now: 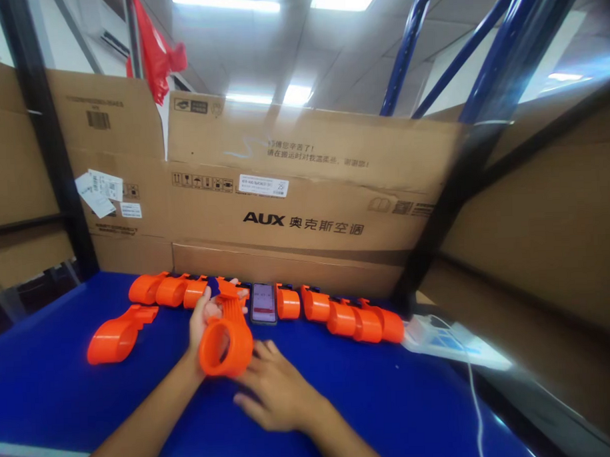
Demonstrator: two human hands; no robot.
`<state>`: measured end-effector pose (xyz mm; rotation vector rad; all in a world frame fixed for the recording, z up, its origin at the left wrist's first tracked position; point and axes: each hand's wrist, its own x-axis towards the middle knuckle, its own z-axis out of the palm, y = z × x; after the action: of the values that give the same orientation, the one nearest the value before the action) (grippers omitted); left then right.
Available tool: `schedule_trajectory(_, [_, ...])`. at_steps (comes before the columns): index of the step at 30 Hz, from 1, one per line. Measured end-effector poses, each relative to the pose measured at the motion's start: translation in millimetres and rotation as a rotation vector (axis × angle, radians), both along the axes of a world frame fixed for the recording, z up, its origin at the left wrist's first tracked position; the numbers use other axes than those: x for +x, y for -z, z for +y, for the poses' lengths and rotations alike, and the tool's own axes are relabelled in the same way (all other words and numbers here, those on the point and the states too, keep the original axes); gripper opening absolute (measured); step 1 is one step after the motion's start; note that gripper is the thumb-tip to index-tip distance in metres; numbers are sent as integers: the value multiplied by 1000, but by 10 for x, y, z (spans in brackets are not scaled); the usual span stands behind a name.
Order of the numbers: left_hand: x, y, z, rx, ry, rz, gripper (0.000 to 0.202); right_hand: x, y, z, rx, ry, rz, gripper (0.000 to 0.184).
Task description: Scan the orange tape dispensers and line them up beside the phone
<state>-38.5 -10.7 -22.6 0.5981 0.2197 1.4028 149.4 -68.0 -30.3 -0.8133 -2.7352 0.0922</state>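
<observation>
An orange plastic tape dispenser (235,347) is raised above the table, its round ring facing me and its handle pointing away. My left hand (201,320) is closed around its far end, where a dark blue part (213,287) shows. Beside the ring's lower right, my right hand (278,388) has its fingers spread, with the fingertips at the ring's edge; whether they touch it I cannot tell. Another orange dispenser (113,340) lies alone on the left.
Several similar dispensers (342,318) line the back of the blue table (341,400), with a phone (263,303) among them. A cardboard wall (293,189) stands behind. At right are a pale tray-like object (454,343), a white cable (473,396) and a dark post (435,217).
</observation>
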Motion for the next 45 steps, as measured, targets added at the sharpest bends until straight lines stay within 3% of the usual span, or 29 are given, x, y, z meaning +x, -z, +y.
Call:
schedule_trajectory(5, [24,13,9,-11,-16,37,57,-111,63,-45,39,17,-99,34])
schedule_trajectory(9, [38,51,30,-28,18,47,57,18,30,18,27,79,-102,26])
schedule_trajectory(16, [27,106,49,-21,49,107,63,277,1,173,20,168,-38,30])
schedule_trajectory(22, [26,122,62,1,27,95,58,332,4,242,22,161,10,22])
schedule_trajectory(33, [22,153,78,21,65,138,53,401,-49,221,-165,118,43,19])
schedule_trajectory(39, [42,180,102,-17,103,175,57,477,-123,212,-218,140,299,17])
schedule_trajectory(45, [151,84,-27,-24,179,170,54,560,-114,341,-267,355,943,27])
